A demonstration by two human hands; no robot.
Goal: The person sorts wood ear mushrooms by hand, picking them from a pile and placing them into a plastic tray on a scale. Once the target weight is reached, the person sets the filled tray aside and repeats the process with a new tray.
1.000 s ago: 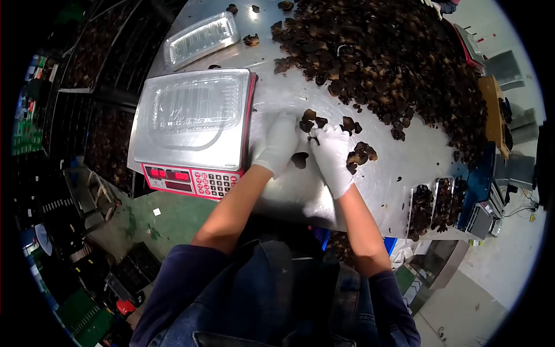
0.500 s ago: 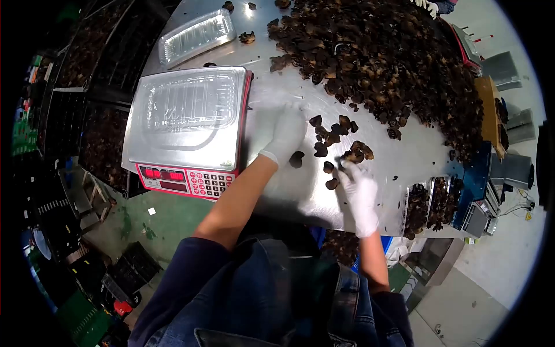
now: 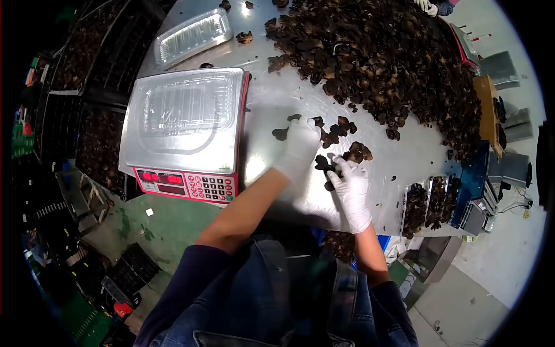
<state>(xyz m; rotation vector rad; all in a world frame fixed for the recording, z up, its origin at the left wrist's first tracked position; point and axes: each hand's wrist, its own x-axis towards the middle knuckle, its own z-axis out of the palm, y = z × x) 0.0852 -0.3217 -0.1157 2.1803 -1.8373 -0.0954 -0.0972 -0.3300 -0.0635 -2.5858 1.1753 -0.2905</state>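
Observation:
My left hand point(image 3: 302, 146), in a white glove, is over the metal table with its fingers curled at dark mushroom pieces point(image 3: 280, 134); what they hold is hidden. My right hand point(image 3: 351, 189), also gloved, has its fingers apart beside small dark pieces point(image 3: 324, 163). A brown cluster point(image 3: 358, 152) lies just above its fingertips, and more loose pieces point(image 3: 338, 130) lie between the hands and the big mushroom pile point(image 3: 381, 63). To the left, a clear plastic tray point(image 3: 184, 105) rests on the scale point(image 3: 179, 144).
Another clear tray point(image 3: 193, 38) lies behind the scale. Filled trays point(image 3: 429, 203) stand at the table's right edge near a cardboard box point(image 3: 489, 113). Crates of mushrooms point(image 3: 99, 141) are at the left. Another person's gloved hand point(image 3: 426, 7) shows at the top right.
My left hand has moved right, toward the loose pieces, and its fingers have curled. My right hand has shifted slightly left. Some small dark pieces have changed position near both hands.

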